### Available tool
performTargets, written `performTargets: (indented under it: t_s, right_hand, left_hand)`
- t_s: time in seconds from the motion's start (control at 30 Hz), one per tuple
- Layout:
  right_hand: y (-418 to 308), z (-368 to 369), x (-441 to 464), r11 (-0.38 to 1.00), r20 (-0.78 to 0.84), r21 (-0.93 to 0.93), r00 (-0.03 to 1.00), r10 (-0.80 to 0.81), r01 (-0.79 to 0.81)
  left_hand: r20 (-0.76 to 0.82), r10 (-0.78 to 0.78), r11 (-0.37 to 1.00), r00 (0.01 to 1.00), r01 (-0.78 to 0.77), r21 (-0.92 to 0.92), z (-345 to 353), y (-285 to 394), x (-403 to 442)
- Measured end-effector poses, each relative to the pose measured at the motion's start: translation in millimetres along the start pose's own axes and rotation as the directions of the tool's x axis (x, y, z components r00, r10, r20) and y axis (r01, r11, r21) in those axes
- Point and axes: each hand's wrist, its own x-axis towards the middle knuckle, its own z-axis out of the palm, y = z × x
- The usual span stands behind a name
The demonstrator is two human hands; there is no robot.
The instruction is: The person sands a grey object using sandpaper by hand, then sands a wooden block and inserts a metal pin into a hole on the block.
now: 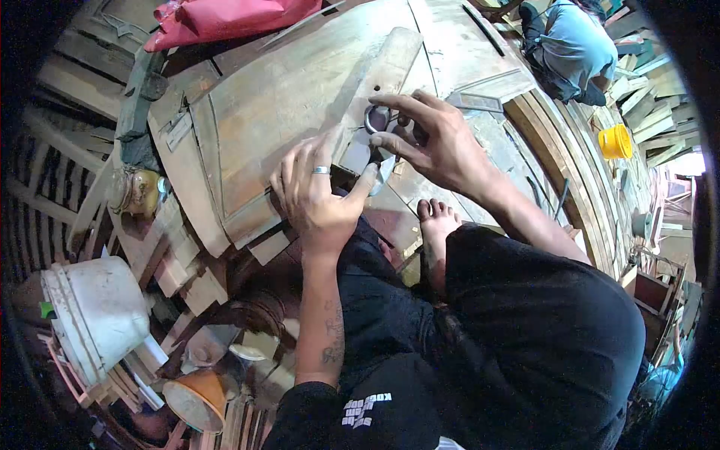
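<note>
My right hand [439,146] pinches a dark round cap-like piece with a shiny rim [377,118] between thumb and fingers. It hovers over the near end of a long wooden plank [388,66], which has a small dark hole. My left hand [319,191], with a metal ring on one finger, is at the plank's near end. Its fingers are spread, and the thumb reaches to the right. Beside that thumb tip is a small pale pointed piece [385,171]; whether the thumb holds it is unclear. Under the plank lies a wide curved wooden panel [255,142].
A pink bag [232,22] lies at the top. To the left are a jar [139,191], a white bucket [105,311], an orange container [196,403] and scrap wood. Another person [576,49] crouches at upper right, near a yellow bucket [615,142]. My bare foot [437,232] is close by.
</note>
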Motion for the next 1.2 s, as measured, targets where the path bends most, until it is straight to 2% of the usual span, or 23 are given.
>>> performTargets:
  t_s: [0.1, 0.27, 0.33, 0.37, 0.4, 0.47, 0.5, 0.53, 0.6, 0.63, 0.67, 0.73, 0.77, 0.8, 0.87, 0.9, 0.93, 1.0, 1.07, 1.1, 1.13, 1.2]
  right_hand:
    - [6, 3, 3, 0.986, -0.042, -0.112, 0.991, -0.127, 0.121]
    - [5, 3, 7, 0.991, -0.049, -0.076, 0.992, -0.112, 0.109]
    - [-1, 8, -1, 0.994, 0.005, -0.068, 0.996, -0.09, 0.091]
    - [-3, 11, -6, 0.978, 0.055, -0.093, 0.982, -0.182, 0.186]
    - [-1, 14, -5, 0.923, -0.001, -0.125, 0.931, -0.366, 0.363]
    - [3, 7, -2, 0.953, 0.061, -0.132, 0.962, -0.266, 0.272]
    - [0, 3, 4, 0.994, 0.051, -0.062, 0.995, -0.091, 0.094]
    - [9, 4, 12, 0.97, -0.044, -0.154, 0.98, -0.195, 0.187]
    - [-1, 6, 5, 0.995, 0.026, -0.042, 0.996, -0.085, 0.086]
    - [5, 13, 0, 0.933, -0.004, -0.19, 0.95, -0.312, 0.305]
    - [2, 21, -5, 0.926, 0.03, -0.15, 0.938, -0.345, 0.346]
    - [6, 17, -5, 0.945, 0.028, -0.132, 0.954, -0.299, 0.3]
    - [17, 17, 0, 0.966, -0.047, -0.147, 0.974, -0.221, 0.212]
    - [11, 11, 5, 1.0, -0.021, -0.024, 1.0, -0.016, 0.015]
    - [11, 15, 2, 0.982, -0.085, -0.137, 0.986, -0.145, 0.132]
    - [10, 20, 0, 0.924, -0.075, -0.234, 0.942, -0.326, 0.302]
    - [4, 23, -10, 0.94, 0.01, -0.203, 0.96, -0.28, 0.276]
    - [4, 19, -10, 0.936, 0.045, -0.21, 0.959, -0.278, 0.281]
    - [17, 15, 4, 0.999, -0.031, 0.047, 0.999, 0.006, -0.005]
    - [22, 18, 8, 0.995, -0.12, -0.083, 0.99, -0.07, 0.06]
    - [22, 18, 4, 0.994, -0.126, -0.089, 0.989, -0.076, 0.065]
    - [4, 22, -13, 0.956, -0.019, -0.16, 0.967, -0.253, 0.247]
  left_hand:
    - [-0.007, 0.007, 1.0, 1.0, -0.007, -0.017, -3, 1, 1]
    - [-0.026, 0.023, 0.999, 0.999, -0.023, -0.022, -1, -1, 0]
    - [-0.01, 0.005, 1.0, 1.0, -0.005, -0.023, -1, -1, 0]
    - [-0.01, 0.005, 1.0, 1.0, -0.005, -0.023, -1, -1, 0]
    - [-0.008, 0.001, 1.0, 1.0, -0.001, -0.012, 0, -2, 0]
    - [-0.003, -0.007, 1.0, 1.0, 0.007, -0.002, 1, -3, -2]
    - [-0.025, 0.008, 1.0, 1.0, -0.008, 0.002, 3, -4, -2]
    - [-0.049, 0.025, 1.0, 0.999, -0.024, 0.007, 4, -4, -1]
    - [-0.043, 0.006, 1.0, 0.999, -0.006, 0.0, 1, -2, -1]
    - [-0.02, -0.002, 1.0, 1.0, 0.002, 0.004, -1, -1, -1]
    - [0.002, -0.008, 1.0, 1.0, 0.008, 0.009, -2, -2, 0]
    - [-0.01, 0.003, 1.0, 1.0, -0.003, 0.011, 0, -3, -2]
    - [-0.022, -0.008, 1.0, 1.0, 0.009, 0.006, 2, -3, -2]
    - [-0.037, -0.016, 1.0, 0.999, 0.016, 0.002, 3, -3, -2]
    - [-0.048, -0.015, 1.0, 0.999, 0.016, 0.011, 2, -2, 0]
    - [-0.031, -0.008, 1.0, 0.999, 0.009, 0.016, -1, -1, -1]
    - [-0.015, 0.0, 1.0, 1.0, 0.0, 0.022, -2, -1, 0]
    - [-0.001, -0.016, 1.0, 1.0, 0.016, 0.003, -1, -3, -1]
    - [-0.056, 0.017, 1.0, 0.998, -0.016, 0.023, 3, -5, -1]
    - [-0.053, 0.008, 1.0, 0.999, -0.008, 0.0, 2, -4, 0]
    - [-0.061, 0.014, 1.0, 0.998, -0.014, -0.003, 1, -3, 2]
    - [-0.023, 0.001, 1.0, 1.0, -0.001, -0.022, -2, -1, 0]
